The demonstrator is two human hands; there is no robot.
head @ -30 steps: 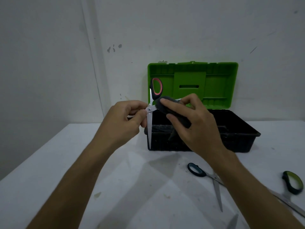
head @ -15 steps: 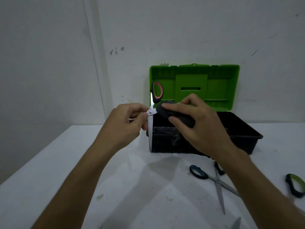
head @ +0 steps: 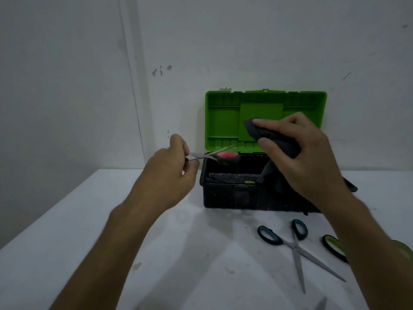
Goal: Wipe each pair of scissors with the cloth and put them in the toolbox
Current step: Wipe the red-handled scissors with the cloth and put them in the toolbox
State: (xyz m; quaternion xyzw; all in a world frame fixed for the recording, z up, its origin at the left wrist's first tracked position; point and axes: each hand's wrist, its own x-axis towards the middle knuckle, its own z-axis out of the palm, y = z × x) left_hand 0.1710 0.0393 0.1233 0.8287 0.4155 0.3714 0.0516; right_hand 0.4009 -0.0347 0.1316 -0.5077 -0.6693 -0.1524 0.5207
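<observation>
My left hand grips the blades of the red-handled scissors, which lie level with their handle over the left rim of the black toolbox. The box stands open, its green lid upright against the wall. My right hand holds the dark cloth above the box, apart from those scissors. Blue-handled scissors lie spread on the white table in front of the box. A green-handled pair lies to their right, partly under my right forearm.
The table's left edge runs diagonally at the lower left. A wall stands right behind the toolbox. A blade tip shows at the bottom edge.
The red-handled scissors have tipped from upright to level, handle over the toolbox. My right hand has lifted the cloth off them and moved right and up.
</observation>
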